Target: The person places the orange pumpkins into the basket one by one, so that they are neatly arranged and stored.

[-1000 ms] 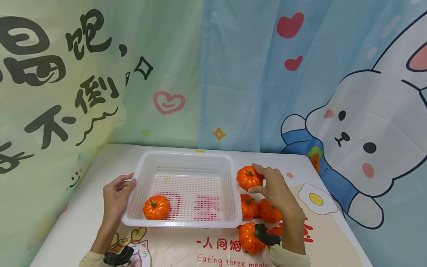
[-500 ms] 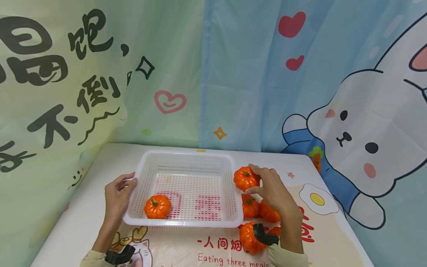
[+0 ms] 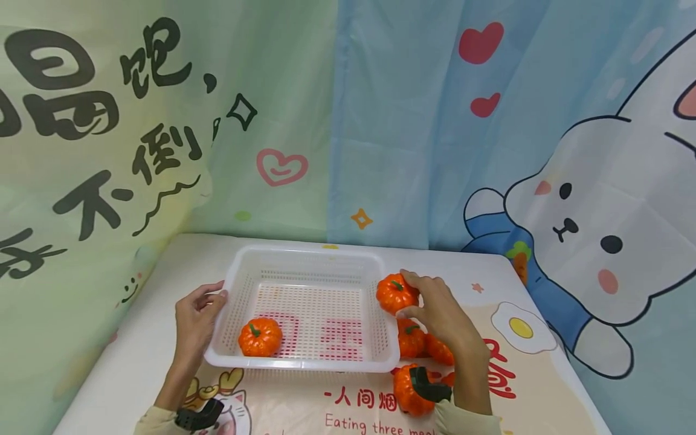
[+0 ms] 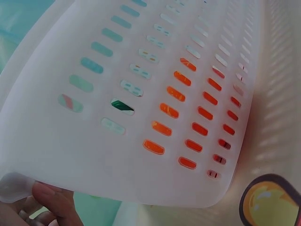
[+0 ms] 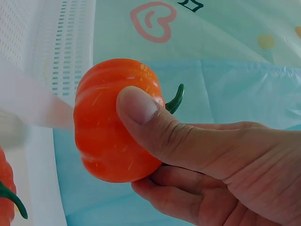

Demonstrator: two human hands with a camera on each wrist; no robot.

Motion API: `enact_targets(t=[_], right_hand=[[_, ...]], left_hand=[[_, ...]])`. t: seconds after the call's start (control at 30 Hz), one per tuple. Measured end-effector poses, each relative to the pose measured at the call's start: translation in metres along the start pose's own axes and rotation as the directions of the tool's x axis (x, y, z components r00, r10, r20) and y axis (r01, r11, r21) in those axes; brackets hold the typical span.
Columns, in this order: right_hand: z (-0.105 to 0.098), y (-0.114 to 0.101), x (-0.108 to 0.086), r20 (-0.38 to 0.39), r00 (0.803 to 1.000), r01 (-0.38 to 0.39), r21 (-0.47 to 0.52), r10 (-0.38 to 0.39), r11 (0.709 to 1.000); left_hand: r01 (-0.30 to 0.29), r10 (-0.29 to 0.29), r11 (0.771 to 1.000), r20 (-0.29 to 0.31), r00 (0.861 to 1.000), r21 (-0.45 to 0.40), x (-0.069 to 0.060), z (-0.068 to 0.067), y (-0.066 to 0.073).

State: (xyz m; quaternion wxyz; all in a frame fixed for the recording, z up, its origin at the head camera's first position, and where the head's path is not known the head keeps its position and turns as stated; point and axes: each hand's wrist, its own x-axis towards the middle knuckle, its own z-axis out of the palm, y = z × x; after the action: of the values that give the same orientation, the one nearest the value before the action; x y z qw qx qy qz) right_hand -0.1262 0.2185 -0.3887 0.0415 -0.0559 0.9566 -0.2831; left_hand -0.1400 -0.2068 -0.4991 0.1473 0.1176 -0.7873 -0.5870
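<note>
A white plastic basket (image 3: 310,365) with slotted walls stands on the table. My left hand (image 3: 197,317) grips its left rim; in the left wrist view the thumb (image 4: 52,200) and curled fingers are at the rim. One small orange pumpkin (image 3: 260,337) with a green stem lies in the basket's front left part. My right hand (image 3: 448,320) holds another orange pumpkin (image 5: 113,122) between thumb and fingers, at the basket's right rim. Whether that pumpkin touches the rim, I cannot tell.
Several more pumpkins (image 3: 411,339) lie on the table right of the basket, partly hidden by the right hand and wrist strap (image 3: 429,385). A printed mat (image 3: 533,386) covers the table. A patterned curtain (image 3: 386,121) hangs behind it.
The right hand has moved slightly left with its pumpkin, from beside the basket to its right rim. The left hand keeps its hold, and the basket stays put. The view has shifted a little.
</note>
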Motion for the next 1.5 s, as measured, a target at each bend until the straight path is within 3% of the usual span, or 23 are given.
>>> enact_targets(t=[0.57,1.5], right_hand=[[0.011,-0.009,0.008,0.008,0.997,0.078,0.028,-0.078,0.997],[0.027,-0.025,0.018,0.02,0.994,0.104,0.021,-0.104,0.994]], left_hand=[[0.009,-0.009,1.0,0.01,1.0,-0.02,0.004,0.002,-0.005],[0.001,-0.001,1.0,0.012,1.0,-0.017,0.002,0.0,-0.003]])
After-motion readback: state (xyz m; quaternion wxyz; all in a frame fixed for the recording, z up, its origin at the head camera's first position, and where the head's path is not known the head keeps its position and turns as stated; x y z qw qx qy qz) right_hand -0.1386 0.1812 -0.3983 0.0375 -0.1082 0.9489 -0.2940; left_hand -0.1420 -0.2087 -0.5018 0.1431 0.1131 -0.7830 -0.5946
